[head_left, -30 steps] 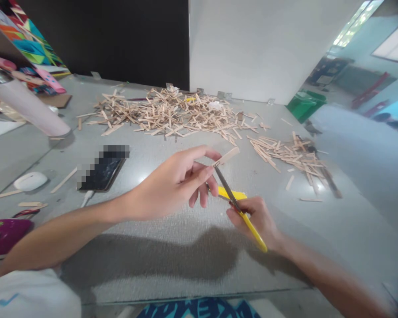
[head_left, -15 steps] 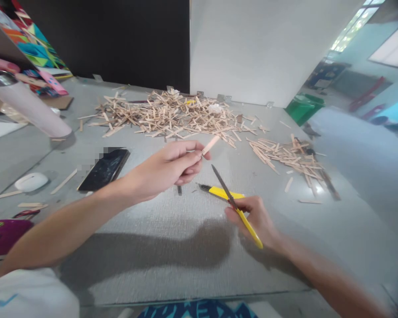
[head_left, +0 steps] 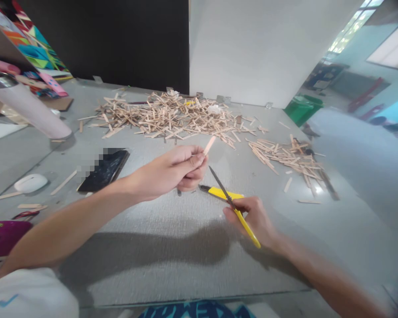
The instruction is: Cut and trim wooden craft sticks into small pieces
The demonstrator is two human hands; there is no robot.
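My left hand (head_left: 182, 170) is closed around the lower end of a short flat wooden stick (head_left: 209, 145), whose upper end points up and away. In my right hand (head_left: 252, 216) is a slim file (head_left: 248, 229) with a yellow handle and a dark, narrow blade. The blade tip points toward my left hand and stays a little apart from it. Under the file lies a yellow utility knife (head_left: 219, 192) on the grey table (head_left: 146, 260); its right end is partly covered by my right hand.
A big heap of wooden sticks (head_left: 172, 115) spreads along the back, with a smaller pile (head_left: 278, 154) at the right. Around the left are a phone (head_left: 104, 171), a white mouse-shaped object (head_left: 31, 182), a pale bottle (head_left: 36, 108) and a purple object (head_left: 5, 240). A green bin (head_left: 303, 108) stands beyond.
My left hand has tightened its fingers and turned slightly, so the wooden stick stands steeper and a bit farther left. My right hand with the file has barely shifted.
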